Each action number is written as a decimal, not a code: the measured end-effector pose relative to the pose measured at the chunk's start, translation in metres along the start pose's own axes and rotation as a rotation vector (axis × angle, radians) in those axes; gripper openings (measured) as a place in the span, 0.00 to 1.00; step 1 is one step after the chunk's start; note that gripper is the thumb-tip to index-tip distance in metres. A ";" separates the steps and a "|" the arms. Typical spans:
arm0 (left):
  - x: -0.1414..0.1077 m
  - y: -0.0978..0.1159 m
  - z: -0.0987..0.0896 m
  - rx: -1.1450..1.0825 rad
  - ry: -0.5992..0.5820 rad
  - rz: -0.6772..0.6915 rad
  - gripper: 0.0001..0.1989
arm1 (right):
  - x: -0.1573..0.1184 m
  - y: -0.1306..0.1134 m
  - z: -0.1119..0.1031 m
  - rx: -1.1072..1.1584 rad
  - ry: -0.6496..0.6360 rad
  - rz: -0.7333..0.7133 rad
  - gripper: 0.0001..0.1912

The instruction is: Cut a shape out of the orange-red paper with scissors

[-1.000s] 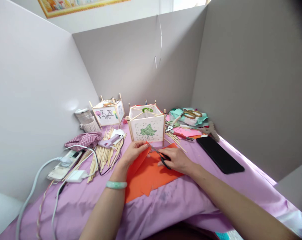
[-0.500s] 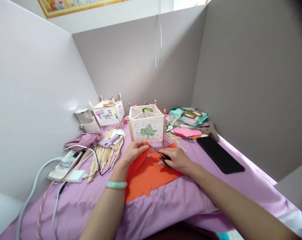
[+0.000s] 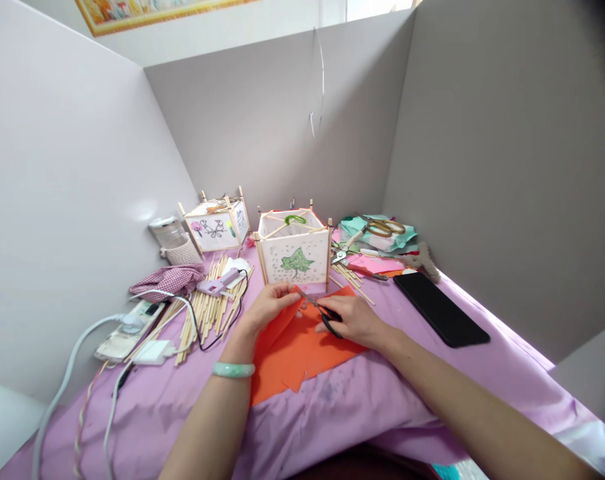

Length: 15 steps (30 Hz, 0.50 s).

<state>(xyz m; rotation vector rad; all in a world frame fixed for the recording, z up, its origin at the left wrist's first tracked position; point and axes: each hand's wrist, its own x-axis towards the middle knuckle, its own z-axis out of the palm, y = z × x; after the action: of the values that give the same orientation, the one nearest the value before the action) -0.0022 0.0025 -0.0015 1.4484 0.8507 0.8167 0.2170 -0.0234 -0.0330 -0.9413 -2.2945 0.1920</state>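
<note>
Two hands: left hand (image 3: pixel 271 309), fingers pinching the orange sheet (image 3: pixel 292 360); right hand (image 3: pixel 355 321), fingers gripping the scissors (image 3: pixel 331 313).
Blades (image 3: pixel 310 301): at the sheet's raised edge, beside the left fingertips.
Risk: slack sheet could buckle between blades, or a straying thumb get nicked.
Lantern (image 3: pixel 297 262): just beyond the fingers.

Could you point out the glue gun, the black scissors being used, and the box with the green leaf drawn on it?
Glue gun (image 3: pixel 216 285): head view, on its body.
Black scissors (image 3: pixel 335 327): head view, on the handle.
Leaf box (image 3: pixel 317 268): head view, front panel.
</note>
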 end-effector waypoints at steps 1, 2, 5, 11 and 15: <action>0.000 0.000 0.000 0.007 -0.012 0.000 0.13 | 0.000 0.000 0.000 0.003 -0.001 -0.002 0.25; -0.001 0.000 0.001 0.012 -0.019 -0.001 0.13 | 0.000 0.000 0.000 0.007 -0.002 -0.005 0.25; -0.001 0.000 0.001 0.012 -0.034 -0.010 0.13 | 0.000 0.000 0.001 0.021 0.002 -0.018 0.26; 0.000 0.001 0.001 -0.006 -0.028 -0.023 0.14 | 0.000 0.003 0.004 0.011 0.014 -0.025 0.24; -0.001 0.000 0.001 -0.004 -0.018 -0.038 0.14 | 0.000 0.004 0.004 0.009 0.012 -0.019 0.22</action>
<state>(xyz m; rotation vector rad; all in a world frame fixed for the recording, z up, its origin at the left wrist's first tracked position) -0.0015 0.0014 -0.0019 1.4293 0.8603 0.7756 0.2166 -0.0200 -0.0376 -0.9134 -2.2886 0.1881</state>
